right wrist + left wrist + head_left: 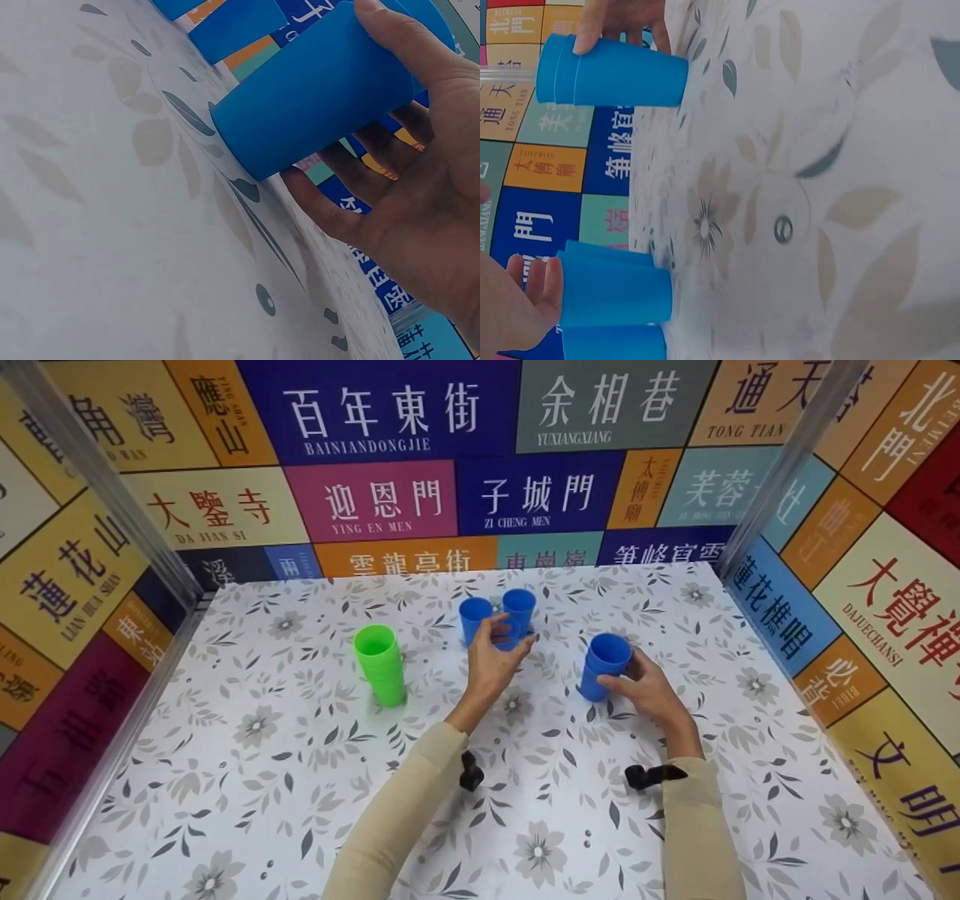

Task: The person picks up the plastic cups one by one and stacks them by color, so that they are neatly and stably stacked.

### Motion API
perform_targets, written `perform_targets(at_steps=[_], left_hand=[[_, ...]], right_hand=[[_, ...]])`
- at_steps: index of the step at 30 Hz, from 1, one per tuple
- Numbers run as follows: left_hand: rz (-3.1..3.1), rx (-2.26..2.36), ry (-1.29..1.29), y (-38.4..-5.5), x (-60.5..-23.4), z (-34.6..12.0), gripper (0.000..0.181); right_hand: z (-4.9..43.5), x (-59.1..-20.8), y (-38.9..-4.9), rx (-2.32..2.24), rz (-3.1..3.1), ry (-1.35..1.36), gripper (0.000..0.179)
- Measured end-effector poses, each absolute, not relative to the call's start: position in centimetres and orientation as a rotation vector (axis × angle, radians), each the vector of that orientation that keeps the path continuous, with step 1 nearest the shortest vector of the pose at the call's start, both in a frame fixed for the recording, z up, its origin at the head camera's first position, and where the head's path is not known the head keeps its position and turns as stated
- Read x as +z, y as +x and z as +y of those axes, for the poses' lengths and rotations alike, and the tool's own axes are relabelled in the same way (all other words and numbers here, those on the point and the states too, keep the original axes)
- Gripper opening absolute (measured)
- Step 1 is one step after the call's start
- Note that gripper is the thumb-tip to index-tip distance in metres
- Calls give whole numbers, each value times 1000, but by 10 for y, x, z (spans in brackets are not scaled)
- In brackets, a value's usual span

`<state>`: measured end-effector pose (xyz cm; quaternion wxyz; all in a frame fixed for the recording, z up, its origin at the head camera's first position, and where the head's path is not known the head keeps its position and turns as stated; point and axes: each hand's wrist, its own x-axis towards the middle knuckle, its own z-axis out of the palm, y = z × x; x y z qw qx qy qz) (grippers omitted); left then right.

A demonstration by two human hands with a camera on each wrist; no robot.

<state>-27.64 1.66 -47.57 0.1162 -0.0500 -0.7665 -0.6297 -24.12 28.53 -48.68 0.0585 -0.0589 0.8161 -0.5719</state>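
My right hand (651, 686) holds a stack of nested blue cups (596, 681), thumb on the near side and fingers behind. The stack (315, 90) stands upright at the tabletop in the right wrist view. Farther back, my left hand (491, 656) has thumb and fingers spread beside a blue cup (619, 289). Its fingertips (553, 279) come close to that cup's rim; whether they touch is unclear. Two more blue cups, a left one (472, 619) and a back one (520, 600), stand close by, partly hidden.
A stack of green cups (382, 667) stands to the left of my left hand. The table (300, 810) has a white leaf-and-flower cover. Panels with printed signs (375, 502) enclose it at the back and both sides.
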Motion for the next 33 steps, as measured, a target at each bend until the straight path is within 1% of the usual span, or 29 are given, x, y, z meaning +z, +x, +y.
perform_targets(at_steps=[5,10,17,28,33], left_hand=[[-2253,-1830,-90,-278,-482,4,60],[-2198,-1837,-65,-280,-491,-2,58],[-2235,-1810,66,-282,-501,-7,57],[-2244,-1810,177,-288,-507,-5,61],[-2269,-1824,209,-289,-510,0,65]], right_hand=[[284,-484,-239,-1707,2469,-143,85],[285,-487,-241,-1728,2473,-160,81],[286,-488,-241,-1751,2456,-185,80],[285,-486,-241,-1717,2469,-173,84],[286,-488,-241,-1720,2465,-173,84]])
